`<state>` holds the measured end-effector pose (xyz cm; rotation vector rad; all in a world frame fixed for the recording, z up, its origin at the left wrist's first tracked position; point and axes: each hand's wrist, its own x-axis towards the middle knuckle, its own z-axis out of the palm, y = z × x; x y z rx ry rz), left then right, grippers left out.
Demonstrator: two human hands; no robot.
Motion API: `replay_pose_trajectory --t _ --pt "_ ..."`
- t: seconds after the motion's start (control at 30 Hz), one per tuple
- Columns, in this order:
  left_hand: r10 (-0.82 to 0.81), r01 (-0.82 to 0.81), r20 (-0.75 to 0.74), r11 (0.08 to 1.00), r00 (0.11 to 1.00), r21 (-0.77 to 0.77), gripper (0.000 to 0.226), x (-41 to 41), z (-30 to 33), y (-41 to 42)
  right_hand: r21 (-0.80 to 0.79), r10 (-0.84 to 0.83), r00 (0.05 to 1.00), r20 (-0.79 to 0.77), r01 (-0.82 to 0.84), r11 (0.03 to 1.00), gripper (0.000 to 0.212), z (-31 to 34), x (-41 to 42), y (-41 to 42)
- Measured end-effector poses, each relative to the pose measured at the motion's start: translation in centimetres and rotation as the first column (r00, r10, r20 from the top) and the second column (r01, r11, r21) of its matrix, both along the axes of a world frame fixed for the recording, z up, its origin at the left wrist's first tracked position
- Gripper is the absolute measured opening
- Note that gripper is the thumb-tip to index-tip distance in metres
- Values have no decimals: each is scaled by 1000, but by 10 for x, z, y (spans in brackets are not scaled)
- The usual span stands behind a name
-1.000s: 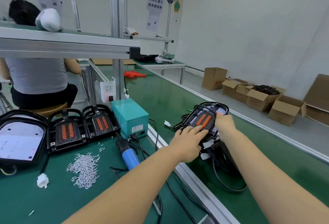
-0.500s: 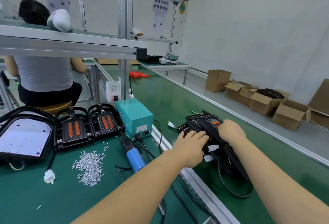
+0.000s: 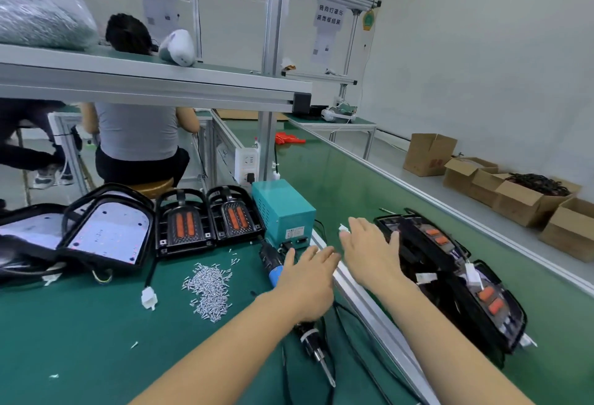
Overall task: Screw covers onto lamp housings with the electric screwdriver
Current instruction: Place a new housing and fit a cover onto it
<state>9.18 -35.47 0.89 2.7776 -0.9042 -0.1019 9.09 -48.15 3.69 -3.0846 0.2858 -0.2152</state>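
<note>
While legible, hanging sign (image 3: 330,15) characters "转向灯罩与 装饰框组装", above open hands (image 3: 369,251).

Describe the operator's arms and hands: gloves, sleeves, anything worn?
Both arms are bare from the frame edge to the fingers. The left hand and right hand wear no gloves. No sleeve, watch, ring or wrist strap is visible.

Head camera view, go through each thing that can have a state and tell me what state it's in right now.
Left hand: open, fingers straight, above the screwdriver.
Right hand: open, holding nothing.
Blue-handled electric screwdriver: lying flat on the green mat, ungripped.
Pile of small silver screws: loose on the mat.
Two black lamp housings with orange strips: lying side by side at the teal box.
Teal power box: cable plugged in.
</note>
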Motion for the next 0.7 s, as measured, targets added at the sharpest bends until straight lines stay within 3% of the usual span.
replay_pose_trajectory --t 0.3,0.47,0.7 --pt "298 -298 8 954 954 -46 55 -9 -22 117 196 252 966 -61 -236 952 50 -35 -3 114" --pt "405 -403 9 912 914 -76 54 -23 -29 174 184 362 927 -97 -340 922 52 -47 -6 169" --pt "572 -547 130 817 810 -183 51 -40 -39 249 213 499 866 -30 -482 850 50 -64 -16 237"
